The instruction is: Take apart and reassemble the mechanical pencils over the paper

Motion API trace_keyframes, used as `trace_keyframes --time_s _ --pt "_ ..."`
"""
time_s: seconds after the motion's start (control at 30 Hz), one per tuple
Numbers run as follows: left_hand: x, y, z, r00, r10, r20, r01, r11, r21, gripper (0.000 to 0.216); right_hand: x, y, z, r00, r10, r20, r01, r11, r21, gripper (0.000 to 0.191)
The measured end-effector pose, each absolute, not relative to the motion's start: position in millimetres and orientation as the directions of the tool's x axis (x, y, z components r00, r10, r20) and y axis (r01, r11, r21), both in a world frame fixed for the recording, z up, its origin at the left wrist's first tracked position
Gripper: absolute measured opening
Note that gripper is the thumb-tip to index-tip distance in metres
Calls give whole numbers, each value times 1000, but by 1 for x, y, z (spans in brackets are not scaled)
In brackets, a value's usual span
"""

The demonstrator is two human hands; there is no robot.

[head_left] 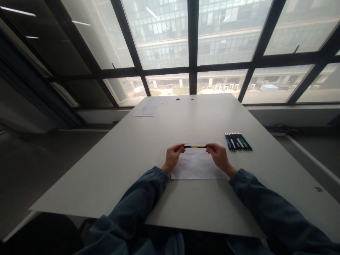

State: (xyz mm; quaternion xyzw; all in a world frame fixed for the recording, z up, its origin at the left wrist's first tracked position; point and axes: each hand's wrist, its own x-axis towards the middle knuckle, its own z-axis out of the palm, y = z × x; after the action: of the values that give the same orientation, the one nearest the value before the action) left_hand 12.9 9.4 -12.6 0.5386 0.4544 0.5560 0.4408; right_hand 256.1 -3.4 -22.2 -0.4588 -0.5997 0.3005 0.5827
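Observation:
A yellow and black pen (195,146) is held level above a white sheet of paper (196,167) that lies flat on the grey table (132,159). My left hand (173,157) pinches the pen's left end with closed fingers. My right hand (219,156) pinches its right end the same way. Both hands hover just over the far edge of the sheet. Blue sleeves cover both forearms.
A row of several pens (238,141) lies side by side on the table to the right of my right hand. Printed sheets (149,107) rest at the table's far left corner. Large windows with dark frames stand behind the table.

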Motion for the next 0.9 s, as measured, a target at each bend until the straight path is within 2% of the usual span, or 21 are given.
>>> trace_keyframes --time_s 0.13,0.3,0.6,0.9 --pt "13 9 -12 -73 972 224 -11 -226 974 33 257 0 -25 152 918 367 93 356 -930 29" --pt "11 10 -13 -96 970 222 0 -223 975 29 258 1 -26 142 920 365 57 360 -931 30" --pt "11 8 -9 -85 964 252 33 -250 968 26 258 -1 -26 151 914 377 129 360 -924 27" --pt "10 8 -8 -62 964 257 51 -254 966 27 258 -1 -24 153 900 408 190 378 -906 32"
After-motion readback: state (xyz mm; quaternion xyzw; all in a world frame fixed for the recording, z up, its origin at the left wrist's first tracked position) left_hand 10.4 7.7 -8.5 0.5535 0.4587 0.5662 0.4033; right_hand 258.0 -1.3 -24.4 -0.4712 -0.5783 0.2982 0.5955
